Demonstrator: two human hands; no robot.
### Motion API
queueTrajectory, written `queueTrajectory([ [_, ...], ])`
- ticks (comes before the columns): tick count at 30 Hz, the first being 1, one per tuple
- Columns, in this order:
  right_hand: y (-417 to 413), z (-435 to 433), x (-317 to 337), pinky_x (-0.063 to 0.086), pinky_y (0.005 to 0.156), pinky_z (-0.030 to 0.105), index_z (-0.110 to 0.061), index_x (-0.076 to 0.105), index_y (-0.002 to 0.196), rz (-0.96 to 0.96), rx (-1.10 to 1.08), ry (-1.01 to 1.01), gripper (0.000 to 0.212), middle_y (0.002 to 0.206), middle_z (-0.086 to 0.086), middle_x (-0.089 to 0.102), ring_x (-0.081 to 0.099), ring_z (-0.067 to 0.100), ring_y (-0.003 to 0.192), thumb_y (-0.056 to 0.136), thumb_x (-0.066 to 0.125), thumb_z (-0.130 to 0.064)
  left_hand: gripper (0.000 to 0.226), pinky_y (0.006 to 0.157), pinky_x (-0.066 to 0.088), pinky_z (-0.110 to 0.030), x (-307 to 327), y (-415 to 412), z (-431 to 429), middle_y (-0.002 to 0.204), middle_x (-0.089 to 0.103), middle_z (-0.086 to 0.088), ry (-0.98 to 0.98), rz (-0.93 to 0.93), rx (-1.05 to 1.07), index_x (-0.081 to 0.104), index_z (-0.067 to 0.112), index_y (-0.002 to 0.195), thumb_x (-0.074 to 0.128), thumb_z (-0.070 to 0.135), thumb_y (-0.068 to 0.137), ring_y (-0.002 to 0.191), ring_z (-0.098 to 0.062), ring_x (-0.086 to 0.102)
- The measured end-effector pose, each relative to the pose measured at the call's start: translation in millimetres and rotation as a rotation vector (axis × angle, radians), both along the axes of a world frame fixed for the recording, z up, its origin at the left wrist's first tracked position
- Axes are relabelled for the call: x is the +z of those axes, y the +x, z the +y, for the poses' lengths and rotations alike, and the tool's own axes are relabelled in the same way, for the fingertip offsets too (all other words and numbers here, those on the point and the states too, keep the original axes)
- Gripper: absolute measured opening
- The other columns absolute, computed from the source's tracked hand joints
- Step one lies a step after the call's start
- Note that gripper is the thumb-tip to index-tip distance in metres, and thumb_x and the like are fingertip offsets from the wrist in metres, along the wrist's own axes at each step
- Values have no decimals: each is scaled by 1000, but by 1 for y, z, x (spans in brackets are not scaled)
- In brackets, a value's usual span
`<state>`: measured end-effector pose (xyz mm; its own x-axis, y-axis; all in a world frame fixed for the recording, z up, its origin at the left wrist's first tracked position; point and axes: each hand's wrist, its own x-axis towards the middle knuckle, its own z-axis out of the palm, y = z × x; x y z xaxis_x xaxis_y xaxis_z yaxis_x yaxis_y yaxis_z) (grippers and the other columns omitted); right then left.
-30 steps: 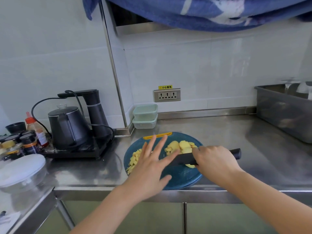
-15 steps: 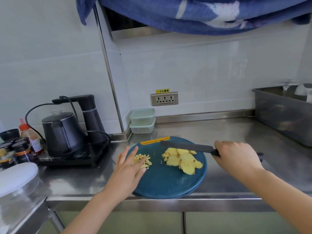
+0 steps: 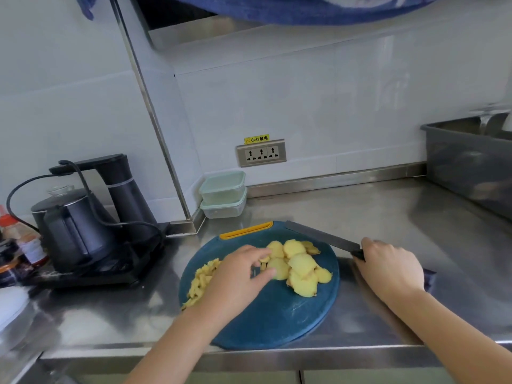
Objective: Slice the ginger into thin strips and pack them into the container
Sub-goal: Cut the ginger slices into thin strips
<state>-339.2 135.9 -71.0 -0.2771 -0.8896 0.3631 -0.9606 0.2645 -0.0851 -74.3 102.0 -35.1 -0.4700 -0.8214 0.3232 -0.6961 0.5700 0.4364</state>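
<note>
A yellow sticker (image 3: 256, 139) on the white wall, just above the 3-outlet socket plate (image 3: 261, 154), reads "小心触电" in black. The bottle labels (image 3: 33, 252) at far left are too blurred to read.

I saw the pale yellow ginger slices (image 3: 299, 266) lying flat and overlapping at my left hand's (image 3: 238, 275) fingertips, well left of my right hand (image 3: 390, 268). The ginger strips (image 3: 201, 281) lay heaped at its left, and two stacked, lidded containers (image 3: 223, 194) stood beyond it.
</note>
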Motion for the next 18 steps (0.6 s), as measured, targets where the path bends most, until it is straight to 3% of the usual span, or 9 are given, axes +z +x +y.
queueTrajectory([
  [2,-1,-5,0,37,60,31,-21,40,87,0,10,6,23,86,-3,57,63,23,84,98,39,-41,38,85,42,-14,-1,-21,-2,103,52,22,5,6,-17,57,32,126,62,37,89,89,5,51],
  [5,-4,-11,-2,36,61,31,-22,39,87,-2,25,27,23,93,-3,62,63,23,86,97,39,-42,43,95,37,-19,-5,-45,-10,116,49,18,25,-54,-70,54,31,131,61,39,90,107,-1,46],
  [8,-5,-14,-4,35,60,30,-22,38,86,6,40,40,20,94,-3,63,63,24,87,97,39,-38,46,95,23,-12,-8,-52,-17,127,46,18,72,-144,-130,50,34,135,59,41,90,117,-2,37],
  [13,-5,-18,-4,35,60,30,-21,37,87,7,55,38,18,95,-3,63,63,24,87,98,39,-36,49,77,30,-7,1,-56,-21,109,43,16,191,-183,-157,50,37,133,66,38,86,88,10,42],
  [18,-5,-19,-4,34,59,30,-20,39,86,-19,58,31,13,91,-2,63,62,24,83,96,42,-29,12,66,35,-8,14,-62,-19,92,47,17,211,-171,-129,61,36,91,70,34,84,80,5,49],
])
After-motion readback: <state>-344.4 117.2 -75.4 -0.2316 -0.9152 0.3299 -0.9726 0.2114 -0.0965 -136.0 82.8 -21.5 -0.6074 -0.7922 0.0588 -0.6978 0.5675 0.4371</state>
